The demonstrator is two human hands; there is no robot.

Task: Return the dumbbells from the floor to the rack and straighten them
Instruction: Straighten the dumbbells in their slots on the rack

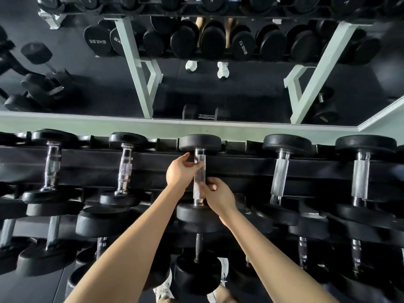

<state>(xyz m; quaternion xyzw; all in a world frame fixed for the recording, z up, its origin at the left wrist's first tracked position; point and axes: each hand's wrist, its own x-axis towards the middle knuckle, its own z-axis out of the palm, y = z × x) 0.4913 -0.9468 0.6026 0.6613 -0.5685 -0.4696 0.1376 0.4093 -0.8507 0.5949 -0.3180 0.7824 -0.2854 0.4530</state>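
A big mirror [196, 84] hangs on the wall behind a long black rack [240, 169] full of dumbbells. One dumbbell [200, 171] lies on the top shelf, in the middle. The left hand [180, 171] and right hand [218, 196] both wrap around its shiny bar.

The top tier of the black steel dumbbell rack [240, 165] holds five black rubber-headed dumbbells with knurled chrome handles; the middle one [199, 176] has two bare hands on its handle, the left hand [179, 171] and the right hand [218, 196]. On the tier below it, at least five more dumbbells show, partly hidden.
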